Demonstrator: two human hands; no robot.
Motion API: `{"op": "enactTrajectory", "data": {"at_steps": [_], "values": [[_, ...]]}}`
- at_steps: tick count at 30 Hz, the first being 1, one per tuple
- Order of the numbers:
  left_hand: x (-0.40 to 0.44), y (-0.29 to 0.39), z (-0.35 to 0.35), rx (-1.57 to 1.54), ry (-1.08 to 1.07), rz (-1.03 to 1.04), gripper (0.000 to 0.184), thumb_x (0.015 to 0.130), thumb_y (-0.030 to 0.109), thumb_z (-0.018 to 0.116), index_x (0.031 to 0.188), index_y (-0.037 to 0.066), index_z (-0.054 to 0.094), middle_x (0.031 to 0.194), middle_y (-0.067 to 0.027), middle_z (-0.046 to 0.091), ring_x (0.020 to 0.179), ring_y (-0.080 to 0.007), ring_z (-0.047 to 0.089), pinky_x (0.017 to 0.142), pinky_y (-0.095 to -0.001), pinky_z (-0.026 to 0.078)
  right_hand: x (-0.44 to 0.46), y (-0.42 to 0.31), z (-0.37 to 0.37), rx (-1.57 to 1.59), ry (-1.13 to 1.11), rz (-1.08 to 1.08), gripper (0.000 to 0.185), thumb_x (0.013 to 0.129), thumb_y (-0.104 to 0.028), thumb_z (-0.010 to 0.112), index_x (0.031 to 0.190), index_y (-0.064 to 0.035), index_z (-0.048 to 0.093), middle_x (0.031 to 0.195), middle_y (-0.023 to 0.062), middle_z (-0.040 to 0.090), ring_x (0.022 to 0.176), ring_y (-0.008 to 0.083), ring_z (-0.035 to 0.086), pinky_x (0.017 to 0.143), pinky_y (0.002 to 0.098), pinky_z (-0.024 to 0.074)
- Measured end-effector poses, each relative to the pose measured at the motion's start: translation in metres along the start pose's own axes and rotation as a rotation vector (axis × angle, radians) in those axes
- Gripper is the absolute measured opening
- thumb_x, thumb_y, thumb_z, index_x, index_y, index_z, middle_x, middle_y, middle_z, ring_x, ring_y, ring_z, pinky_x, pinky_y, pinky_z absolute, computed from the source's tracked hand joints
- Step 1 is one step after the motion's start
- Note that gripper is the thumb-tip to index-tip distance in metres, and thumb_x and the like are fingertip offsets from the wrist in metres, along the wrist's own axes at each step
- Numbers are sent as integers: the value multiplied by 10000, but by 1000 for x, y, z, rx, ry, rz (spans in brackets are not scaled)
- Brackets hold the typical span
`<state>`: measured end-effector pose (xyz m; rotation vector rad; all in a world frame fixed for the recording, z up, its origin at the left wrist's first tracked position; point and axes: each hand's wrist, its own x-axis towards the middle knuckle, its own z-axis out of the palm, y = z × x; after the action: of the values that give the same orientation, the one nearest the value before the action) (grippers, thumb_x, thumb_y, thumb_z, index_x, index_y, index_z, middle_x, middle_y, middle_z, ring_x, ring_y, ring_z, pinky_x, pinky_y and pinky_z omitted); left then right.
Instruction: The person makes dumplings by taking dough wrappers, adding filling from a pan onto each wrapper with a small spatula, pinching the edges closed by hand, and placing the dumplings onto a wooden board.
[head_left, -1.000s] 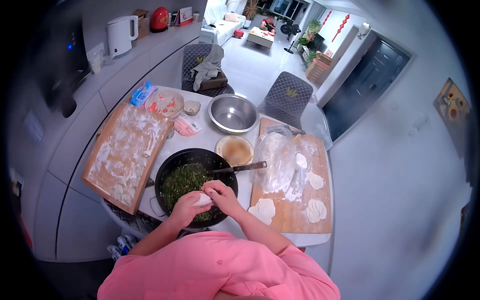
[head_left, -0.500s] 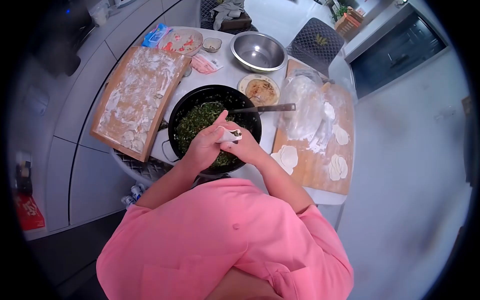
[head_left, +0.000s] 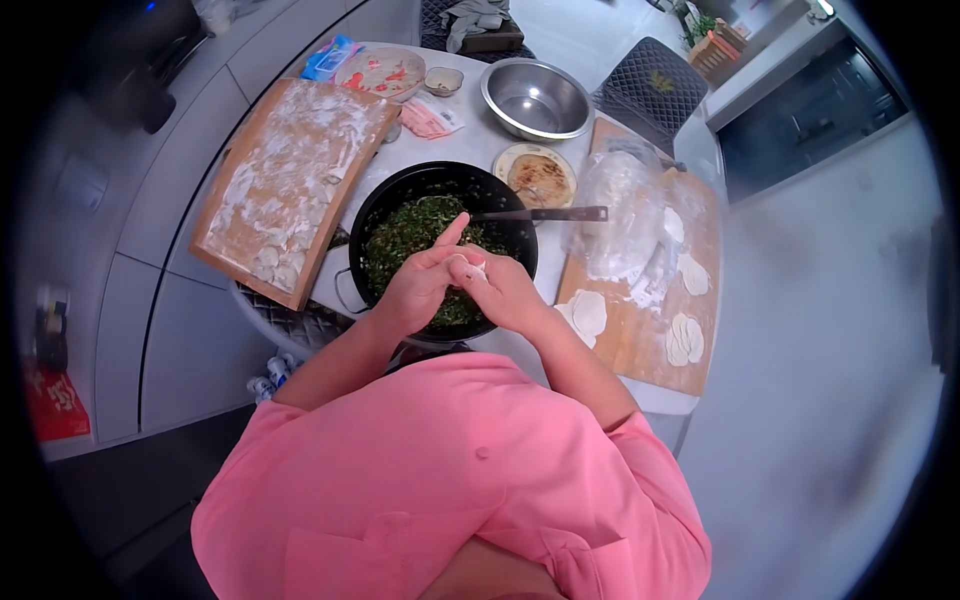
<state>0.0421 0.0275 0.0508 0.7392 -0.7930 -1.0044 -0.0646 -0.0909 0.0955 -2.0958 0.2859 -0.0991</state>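
Note:
Both of my hands are pressed together over a black pot [head_left: 440,172] of chopped green filling [head_left: 405,238]. Between them is a dumpling [head_left: 478,268], mostly covered by my fingers; only a bit of its white dough shows. My left hand [head_left: 418,292] is closed around one side of it, with a finger pointing up and away. My right hand [head_left: 508,295] closes on the other side, its thumb over the dough. A flat-handled utensil [head_left: 550,214] rests across the pot's right rim, its blade end reaching in over the filling.
Left stands a floured wooden board [head_left: 290,170] with dumplings [head_left: 280,265] at its near end. On the right board [head_left: 630,345] lie a plastic bag [head_left: 620,220] and dough wrappers [head_left: 685,340]. Behind are a steel bowl [head_left: 537,100], a plate with a browned flatbread [head_left: 540,180] and a glass bowl [head_left: 382,72].
The dumpling's open edge, with dark filling showing, is now covered by my fingers as my hands have closed tighter together. The whole view has shifted slightly.

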Motion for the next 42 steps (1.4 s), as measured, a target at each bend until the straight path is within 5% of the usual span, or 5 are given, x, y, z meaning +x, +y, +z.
{"op": "enactTrajectory", "data": {"at_steps": [8,18,34,36,42], "values": [[1,40,20,498,-37,-218,337,918,68,441,1247,-5,461,1197,-90,523,996,-132,526,886,-297,408,-5,17,10,338,14,62,463,930,-428,349,888,-51,614,650,85,590,609,235,566,566,317,421],[-1,19,32,276,156,-204,448,969,266,327,1334,9,364,1118,-72,533,880,-108,512,741,-242,422,-5,16,20,607,30,174,600,926,-542,293,685,-58,553,586,13,507,515,87,438,462,230,312],[10,50,49,327,-70,-112,495,971,296,283,1235,-92,439,1417,-140,278,1198,-198,413,971,-299,346,-14,-1,1,890,-153,262,482,916,-499,395,1136,-81,485,1029,26,520,821,107,512,637,249,474],[10,51,51,295,-79,-113,497,972,302,283,1249,-87,424,1418,-128,276,1164,-184,440,947,-289,365,-17,-24,-1,822,-21,302,536,935,-524,304,862,-49,540,636,25,514,505,93,448,425,216,309],[15,70,58,261,-123,-275,580,958,394,295,1283,-77,387,1323,-186,404,1149,-199,452,939,-294,372,-19,-16,-5,512,-8,-80,601,934,-541,242,841,-36,555,615,26,538,526,106,497,434,228,340]]}}
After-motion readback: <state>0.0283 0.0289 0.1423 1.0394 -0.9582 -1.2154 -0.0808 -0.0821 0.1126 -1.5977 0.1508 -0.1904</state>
